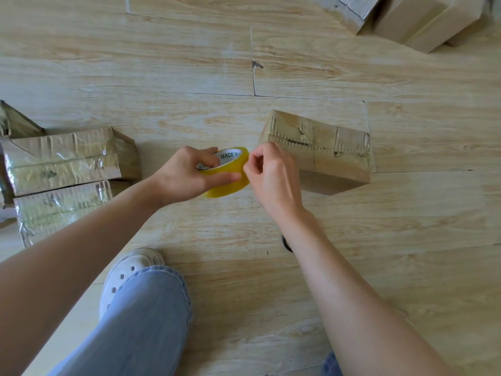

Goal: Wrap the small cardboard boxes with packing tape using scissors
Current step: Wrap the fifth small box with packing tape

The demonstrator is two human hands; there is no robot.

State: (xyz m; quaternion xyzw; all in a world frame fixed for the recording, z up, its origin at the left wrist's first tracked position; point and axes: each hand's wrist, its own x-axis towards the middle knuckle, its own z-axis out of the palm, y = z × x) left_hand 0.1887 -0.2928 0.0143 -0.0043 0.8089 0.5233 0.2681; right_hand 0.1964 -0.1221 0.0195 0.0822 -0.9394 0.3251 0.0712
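A yellow roll of packing tape (230, 185) hangs just above the wooden floor at the centre. My left hand (187, 176) grips it, fingers through the white core and thumb across the outer face. My right hand (271, 176) touches the roll's right edge, thumb and forefinger pinched at the tape surface. Whether a tape end is lifted cannot be told. A small cardboard box (325, 150), taped on top, lies on the floor just right of my right hand. A black ring-shaped object (286, 244) shows partly under my right forearm; it may be a scissors handle.
Tape-wrapped boxes (65, 158) are stacked on the floor at the left. Plain cardboard boxes (423, 20) sit at the top right. My leg in blue jeans (141, 316) and a white clog (127, 270) are at the bottom left.
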